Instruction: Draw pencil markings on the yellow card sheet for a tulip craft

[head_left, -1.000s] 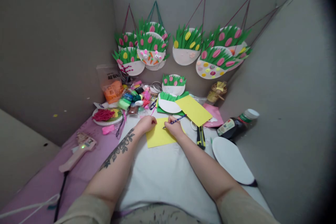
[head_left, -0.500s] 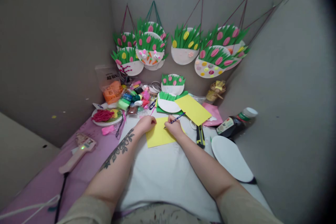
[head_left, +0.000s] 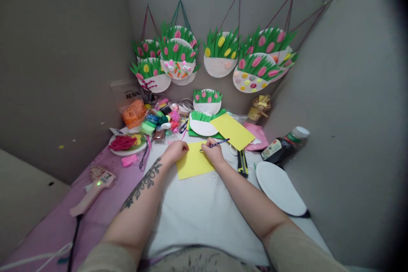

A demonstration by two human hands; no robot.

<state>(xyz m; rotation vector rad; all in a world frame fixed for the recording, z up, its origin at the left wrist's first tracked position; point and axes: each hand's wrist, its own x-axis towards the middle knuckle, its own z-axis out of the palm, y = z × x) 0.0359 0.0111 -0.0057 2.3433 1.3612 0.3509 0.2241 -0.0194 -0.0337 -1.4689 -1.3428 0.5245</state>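
Observation:
A sheet of yellow paper (head_left: 194, 168) lies on the white cloth in front of me. My left hand (head_left: 177, 151) is at its upper left edge, with curled fingers that appear to grip the paper there. On the right side of the sheet, my right hand (head_left: 213, 153) is closed around a dark patterned pencil (head_left: 220, 142). The pencil slants up to the right, and its tip is at the paper's surface. Beyond the hands, a second yellow sheet (head_left: 232, 131) rests partly over green paper and a half paper plate (head_left: 202, 126) with green paper grass.
A box cutter (head_left: 242, 164), a dark bottle (head_left: 282, 146) and white paper plates (head_left: 279, 189) stand or lie at the right. At the left are a glue gun (head_left: 94, 193), a plate of red string (head_left: 123, 142) and colourful clay packs (head_left: 159, 120). Decorated plates (head_left: 219, 66) hang on the back wall.
The pencil has tilted flatter, its top end swinging slightly right and down, while its tip stays on the paper. My left hand keeps its place on the sheet. The view has shifted slightly.

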